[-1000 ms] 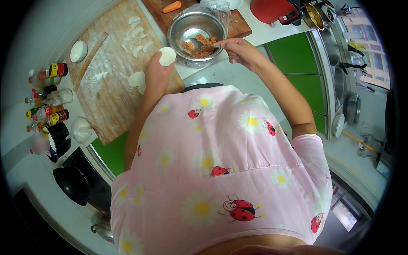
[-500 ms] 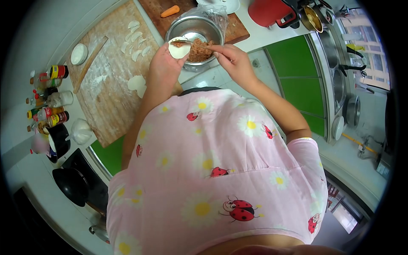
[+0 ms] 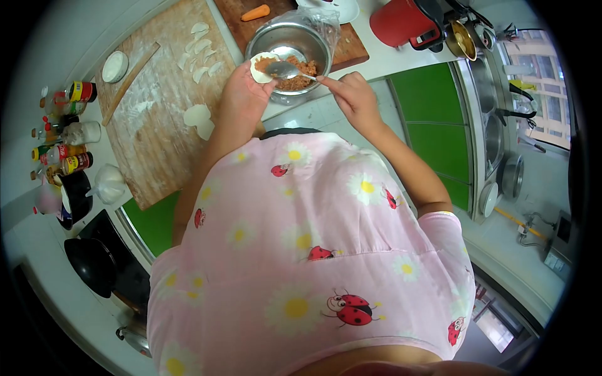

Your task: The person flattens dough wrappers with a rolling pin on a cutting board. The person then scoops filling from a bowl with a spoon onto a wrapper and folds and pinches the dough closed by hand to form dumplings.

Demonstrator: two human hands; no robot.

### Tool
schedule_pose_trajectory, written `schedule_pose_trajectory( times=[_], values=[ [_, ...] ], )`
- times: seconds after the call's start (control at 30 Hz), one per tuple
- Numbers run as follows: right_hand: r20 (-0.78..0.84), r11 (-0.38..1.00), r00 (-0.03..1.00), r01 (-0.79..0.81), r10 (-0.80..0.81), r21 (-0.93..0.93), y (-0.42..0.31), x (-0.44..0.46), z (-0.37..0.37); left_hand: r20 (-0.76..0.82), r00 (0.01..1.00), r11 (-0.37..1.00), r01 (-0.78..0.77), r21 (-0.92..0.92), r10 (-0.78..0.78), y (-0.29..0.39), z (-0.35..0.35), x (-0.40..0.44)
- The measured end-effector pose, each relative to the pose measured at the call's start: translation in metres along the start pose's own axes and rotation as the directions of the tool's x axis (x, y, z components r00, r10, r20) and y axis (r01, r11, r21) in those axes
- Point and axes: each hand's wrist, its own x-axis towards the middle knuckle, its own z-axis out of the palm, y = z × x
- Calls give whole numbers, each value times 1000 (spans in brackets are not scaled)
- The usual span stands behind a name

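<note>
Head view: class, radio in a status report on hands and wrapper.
Left hand: holding dough wrapper. Right hand: gripping spoon. Filling on wrapper. Spoon hiding part of wrapper's edge.

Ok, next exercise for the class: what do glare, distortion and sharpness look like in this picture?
Head view: wide-lens distortion, with dark rounded corners and edges bending near the border; head view: bright glints on the metal bowl and spoon, and a pale, bright window; head view: lettering on the bottles too small to read clearly.
</note>
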Motion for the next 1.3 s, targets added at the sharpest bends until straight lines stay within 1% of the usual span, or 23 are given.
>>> schedule_pose_trajectory(
  times=[0.07, 0.17, 0.27, 0.37, 0.47, 0.57, 0.67, 0.7, 0.77, 0.87, 0.97, 1.17, 1.3],
  values=[
    [-44, 1000, 999, -9, 10, 20, -1, 1, -4, 6, 1000, 1000, -12, -6, 12, 0, 0, 1],
    [-90, 995, 992, -84, 89, 48, -12, 10, 1, 39, 999, 999, -8, -31, 9, -3, 0, 4],
    [-25, 1000, 999, -26, 26, -6, -14, 12, 9, 53, 999, 999, -4, -52, 7, -4, 1, 6],
    [17, 999, 999, -35, 36, -29, -13, 6, 7, 52, 999, 999, -12, -48, 14, -5, -2, 10],
    [-49, 999, 998, -50, 50, -3, -12, 6, 1, 39, 999, 998, -33, -44, 35, -7, -1, 8],
    [-80, 998, 995, -62, 64, 28, -17, 12, 4, 33, 999, 998, -42, -44, 43, -9, 2, 6],
    [-13, 998, 998, -58, 58, 5, -17, 10, 8, 61, 997, 998, -46, -46, 49, -8, -2, 12],
    [-20, 998, 998, -59, 60, 23, -17, 10, 6, 73, 996, 998, -50, -49, 53, -6, -2, 13],
    [-32, 997, 998, -61, 63, 57, -17, 8, 0, 38, 996, 997, -73, -38, 75, -5, 1, 10],
    [-126, 983, 976, -168, 177, 80, -20, 10, -6, 27, 997, 997, -68, -30, 69, -2, 0, 10],
    [-156, 990, 978, -135, 141, 44, -14, 12, -6, 52, 997, 998, -53, -47, 55, -1, -3, 13],
    [-81, 998, 995, -57, 55, -19, -13, 12, -7, 24, 997, 996, -75, -40, 76, 2, 5, 7],
    [-52, 998, 998, -31, 28, -55, -12, 12, -8, 23, 997, 997, -72, -40, 73, 2, 4, 9]
  ],
)
